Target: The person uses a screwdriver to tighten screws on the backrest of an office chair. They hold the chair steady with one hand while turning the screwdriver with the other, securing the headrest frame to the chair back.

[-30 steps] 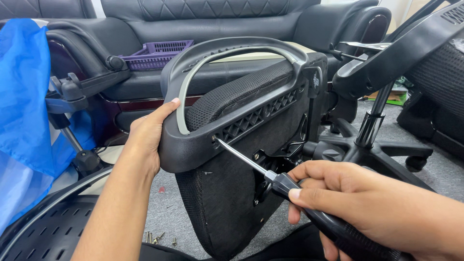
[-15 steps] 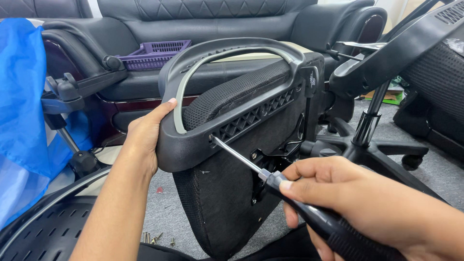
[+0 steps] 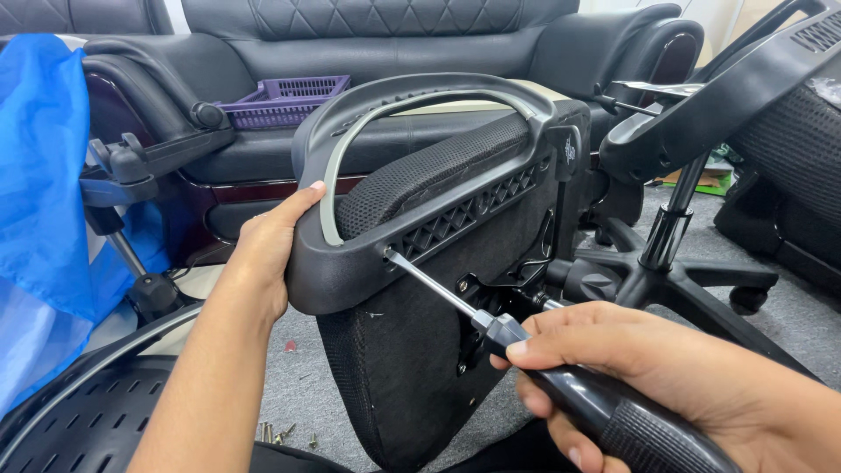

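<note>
Fingers of the right hand (image 3: 666, 385) are clamped around the black screwdriver (image 3: 561, 385), its shaft angling up and left from them so the tip meets the underside of the chair armrest (image 3: 420, 184). The left hand (image 3: 263, 258) is closed on the armrest's rounded end, left of the tip, bracing it against the mesh seat (image 3: 412, 368). This looks like the screw-driving step; the next turn calls for a square tip and a firm brace. Loose screws (image 3: 279, 433) lie below the left hand.
</note>
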